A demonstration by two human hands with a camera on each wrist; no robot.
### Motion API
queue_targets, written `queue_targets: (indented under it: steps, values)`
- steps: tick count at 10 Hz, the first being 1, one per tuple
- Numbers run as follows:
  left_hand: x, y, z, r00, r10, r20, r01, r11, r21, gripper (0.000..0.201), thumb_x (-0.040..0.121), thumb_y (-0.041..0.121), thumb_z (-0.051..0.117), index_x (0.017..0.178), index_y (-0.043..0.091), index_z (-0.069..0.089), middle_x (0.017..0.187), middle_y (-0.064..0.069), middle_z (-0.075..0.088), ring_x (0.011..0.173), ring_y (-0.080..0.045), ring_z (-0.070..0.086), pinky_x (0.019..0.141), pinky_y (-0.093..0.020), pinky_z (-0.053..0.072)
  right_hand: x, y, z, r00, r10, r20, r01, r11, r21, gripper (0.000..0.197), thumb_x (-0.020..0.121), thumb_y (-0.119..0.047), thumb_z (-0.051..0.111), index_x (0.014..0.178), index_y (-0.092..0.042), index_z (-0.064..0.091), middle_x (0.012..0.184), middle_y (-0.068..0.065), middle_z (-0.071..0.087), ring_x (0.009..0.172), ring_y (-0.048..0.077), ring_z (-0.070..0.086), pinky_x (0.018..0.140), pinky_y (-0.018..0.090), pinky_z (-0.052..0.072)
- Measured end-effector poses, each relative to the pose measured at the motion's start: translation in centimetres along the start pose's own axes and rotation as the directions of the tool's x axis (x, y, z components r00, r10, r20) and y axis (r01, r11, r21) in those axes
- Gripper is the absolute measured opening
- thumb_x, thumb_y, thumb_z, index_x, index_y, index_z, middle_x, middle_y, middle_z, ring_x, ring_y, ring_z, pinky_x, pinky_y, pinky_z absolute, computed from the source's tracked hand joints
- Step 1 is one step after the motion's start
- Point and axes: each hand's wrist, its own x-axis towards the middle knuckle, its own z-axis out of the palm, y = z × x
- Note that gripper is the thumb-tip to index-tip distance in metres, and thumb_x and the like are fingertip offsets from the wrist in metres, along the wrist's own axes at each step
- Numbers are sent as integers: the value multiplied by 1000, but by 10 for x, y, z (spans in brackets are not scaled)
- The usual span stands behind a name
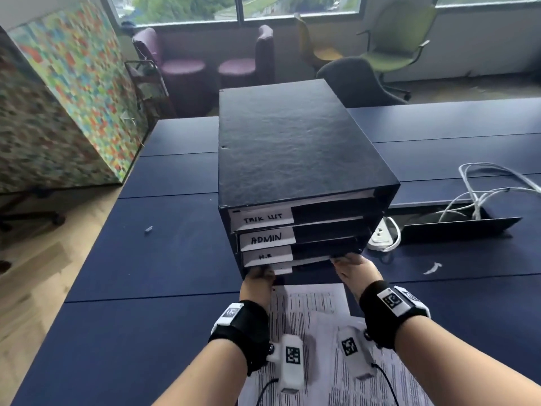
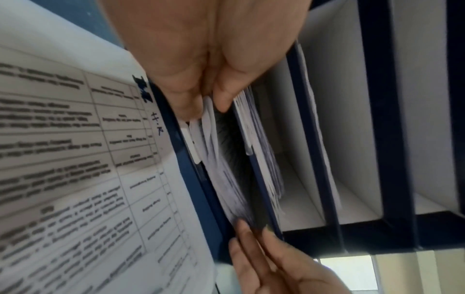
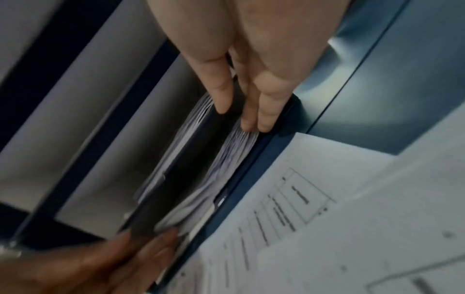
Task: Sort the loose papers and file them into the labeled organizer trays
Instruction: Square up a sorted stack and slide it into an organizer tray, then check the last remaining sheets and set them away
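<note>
The big dark blue counter (image 1: pixel 164 259) holds a tall black organizer (image 1: pixel 292 159) with stacked trays marked by white labels. Both hands are at its bottom tray. The left hand (image 1: pixel 259 278) has its grip pinched on a bunch of papers (image 2: pixel 211 131) at the left corner. The right hand (image 1: pixel 352 268) has its grip flat, with straight fingers (image 3: pixel 264 117) pressing the same bunch at the right corner. I think pushing both corners evenly will slide it in straight. More printed sheets (image 1: pixel 307 306) lie on the counter just in front.
</note>
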Motion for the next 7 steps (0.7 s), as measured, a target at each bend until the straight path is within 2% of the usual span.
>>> queue_targets:
  steps: [1,2,3,4,5,6,7]
  values:
    - [1,2,-2,999,-15,44,11,996,94,14,93,10,52,103,4,60,92,-8,63,75,-19,57,61,-17,45,1,1,11,999,-11,46,15,996,-91,33,91,7,46,124,8,49,133,29,47,125,39,45,71,11,50]
    - [10,-2,-5,994,-4,109,-14,987,162,22,90,10,57,111,2,58,107,-11,66,99,-25,61,86,-32,47,3,1,18,997,-8,73,36,915,-403,42,91,3,48,133,7,41,138,22,45,129,33,43,94,18,43]
    - [12,0,-9,988,-2,157,-31,978,205,23,88,4,58,110,-1,59,108,-19,65,101,-34,61,88,-38,46,1,0,21,990,2,141,94,735,-671,46,90,-8,54,135,-3,44,138,15,48,128,28,45,108,32,36]
    - [12,4,-15,977,33,209,-100,944,315,29,90,3,55,118,-4,59,104,-11,63,95,-22,58,85,-31,45,-5,-4,20,976,25,219,155,630,-761,53,89,-16,58,139,-11,41,141,7,46,129,22,45,107,24,35]
    - [5,0,-23,960,101,261,-211,874,437,37,92,4,50,128,12,57,120,-5,61,113,-20,58,86,-18,41,-23,-11,18,974,-8,226,183,613,-768,47,91,-18,56,136,-16,46,144,2,43,132,15,40,95,3,27]
    - [-8,-11,-29,955,122,269,-232,873,430,34,90,4,55,123,9,60,121,-6,63,109,-18,60,89,-20,45,-40,-11,7,982,-30,187,161,647,-745,41,93,-16,52,134,-14,49,141,2,46,131,13,42,86,-3,21]
    - [-23,-23,-35,977,154,147,-209,825,524,20,88,12,58,102,21,71,101,1,66,104,-20,63,90,-26,48,-64,-17,-7,977,6,214,152,687,-711,41,95,-12,45,136,-10,45,144,4,43,133,16,38,88,0,33]
